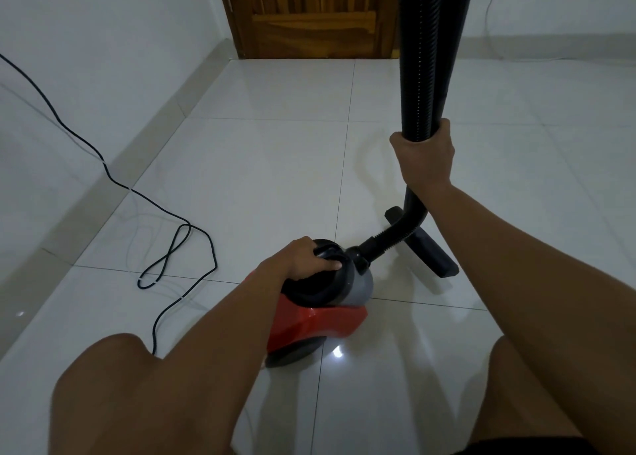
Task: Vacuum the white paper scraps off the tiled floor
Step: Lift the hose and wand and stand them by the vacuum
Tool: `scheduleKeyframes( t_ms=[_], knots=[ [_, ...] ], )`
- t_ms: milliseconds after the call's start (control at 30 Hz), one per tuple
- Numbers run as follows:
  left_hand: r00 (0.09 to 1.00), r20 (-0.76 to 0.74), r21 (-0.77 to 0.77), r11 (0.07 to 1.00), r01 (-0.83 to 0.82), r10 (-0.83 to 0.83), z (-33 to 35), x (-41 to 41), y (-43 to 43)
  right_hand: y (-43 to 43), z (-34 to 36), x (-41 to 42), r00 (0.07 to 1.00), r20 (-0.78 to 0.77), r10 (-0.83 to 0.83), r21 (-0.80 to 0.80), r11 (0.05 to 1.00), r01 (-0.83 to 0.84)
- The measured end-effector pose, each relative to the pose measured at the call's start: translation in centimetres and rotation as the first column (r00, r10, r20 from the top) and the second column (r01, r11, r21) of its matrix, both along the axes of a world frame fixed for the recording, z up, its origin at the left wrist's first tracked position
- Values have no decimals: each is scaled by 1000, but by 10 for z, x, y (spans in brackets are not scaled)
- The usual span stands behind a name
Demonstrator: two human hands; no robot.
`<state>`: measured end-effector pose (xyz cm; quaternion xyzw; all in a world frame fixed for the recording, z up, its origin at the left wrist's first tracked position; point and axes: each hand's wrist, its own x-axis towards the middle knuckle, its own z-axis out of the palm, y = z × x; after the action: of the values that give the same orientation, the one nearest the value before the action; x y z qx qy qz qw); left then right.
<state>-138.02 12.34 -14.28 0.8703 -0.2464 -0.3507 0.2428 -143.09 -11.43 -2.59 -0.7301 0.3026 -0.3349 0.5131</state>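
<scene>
Head view looks down on a glossy white tiled floor (268, 179) that fills most of the picture, its grout lines running toward a white wall (103, 24) on the left and a brown wooden door (309, 17) at the far end. The person's bare knees sit low in the frame, the left knee (113, 368) and the right knee (516, 368) on either side of the vacuum cleaner (320, 323). That machine, a red canister with a grey front and a black top, stands on the floor between the forearms, its nose aimed toward the door.

A black ribbed hose (420, 58) leaves the canister's front, bends upward and rises out of the top of the frame. Behind its lower bend a black floor nozzle (437, 251) lies flat on the tiles, just beside the canister's front. A black power cord (179, 244) comes down the left wall and loops over the floor toward the canister's rear.

The right hand (425, 155) grips the hose upright, fingers wrapped tightly round it. The left hand (306, 258) holds the black carry handle (330, 251) on top of the canister, fingers curled over it and thumb lying along its side.
</scene>
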Motion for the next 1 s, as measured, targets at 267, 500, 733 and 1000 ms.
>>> scheduleKeyframes(
  t_ms=[267, 500, 733, 1000],
  knots=[
    [984, 174, -24, 999, 38, -33, 68, 3, -36, -31, 96, 1, 988, 60, -143, -10, 990, 144],
    [976, 207, -157, 983, 97, -63, 252, -4, -73, -37, 300, 0, 985, 58, -164, -31, 986, 166],
    [980, 192, -143, 987, 74, -46, 453, -4, -76, -31, 509, 12, 989, 30, -142, -63, 988, 144],
    [989, 145, -49, 998, -25, 32, 589, 23, -66, -30, 644, 36, 997, 20, -68, -102, 992, 70]
  ],
)
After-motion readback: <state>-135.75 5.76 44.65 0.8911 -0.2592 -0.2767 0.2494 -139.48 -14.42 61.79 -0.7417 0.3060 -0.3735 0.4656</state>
